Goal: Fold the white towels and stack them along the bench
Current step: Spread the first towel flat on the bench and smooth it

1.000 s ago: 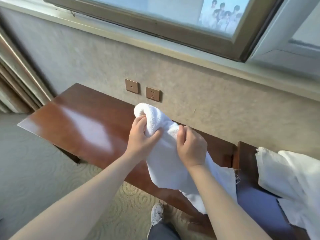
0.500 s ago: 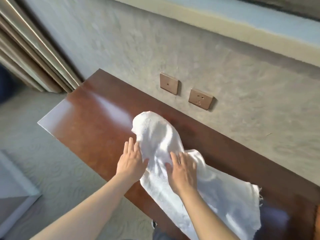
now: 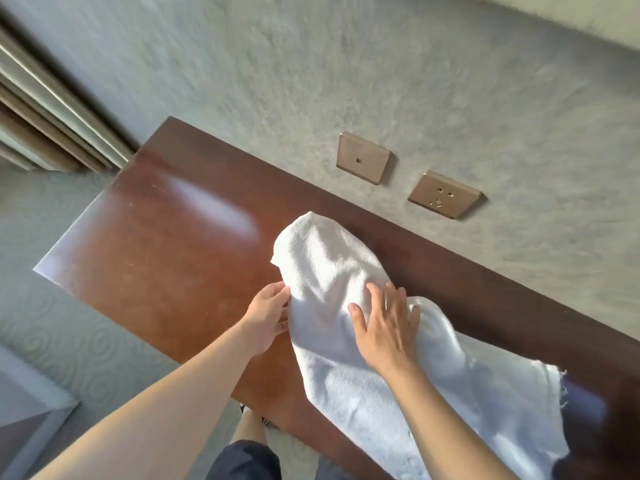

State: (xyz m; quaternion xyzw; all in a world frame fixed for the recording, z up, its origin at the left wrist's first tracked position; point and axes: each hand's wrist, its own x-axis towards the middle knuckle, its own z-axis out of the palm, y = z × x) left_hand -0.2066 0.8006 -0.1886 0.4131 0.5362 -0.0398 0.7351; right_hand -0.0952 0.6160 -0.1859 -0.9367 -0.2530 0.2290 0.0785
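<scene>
Both hands shifted slightly up the rumpled white terry towel (image 3: 346,289).
Right hand (image 3: 384,323) flat on top, grip open; left hand (image 3: 268,318) touching its edge, fingers straight; glossy brown wooden worktop (image 3: 166,244).

White towel (image 3: 325,271) on wooden bench (image 3: 166,254), right hand (image 3: 384,327) flat on it, left hand (image 3: 266,317) touching its edge

Bright daylight glares off the bench (image 3: 214,209); edges blurred.

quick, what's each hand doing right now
Left hand: open, fingers touching the left edge of the white towel.
Right hand: open, spread flat, pressing on top of the towel.
</scene>
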